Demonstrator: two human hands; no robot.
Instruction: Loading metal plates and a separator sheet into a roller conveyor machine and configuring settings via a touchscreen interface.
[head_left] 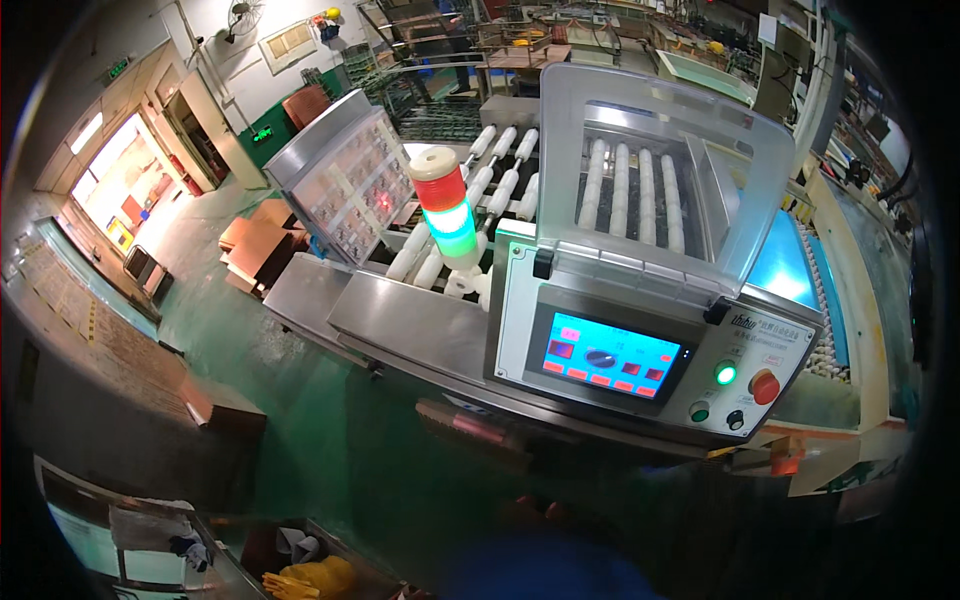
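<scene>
Neither of my hands shows in the head view. In front of me stands a steel roller conveyor machine [420, 315] with a control panel [520, 300]. Its touch screen [608, 357] is lit blue, beside a glowing green button [726, 373] and a red emergency stop button [764, 387]. A signal tower light [446, 208] rises by the white rollers [490, 190], its green section lit. Over more rollers sits a clear plastic cover [660, 90]. At its left end a panel [350, 180] of many small patterned squares stands tilted.
Cardboard sheets [262, 245] are stacked beyond the machine's left end. Blue sheets [785, 260] lie on the right-hand section. Yellow gloves [315, 580] lie in a bin at the lower left, near a glass-topped cabinet [90, 540]. Green floor [330, 440] runs toward a bright doorway [120, 185].
</scene>
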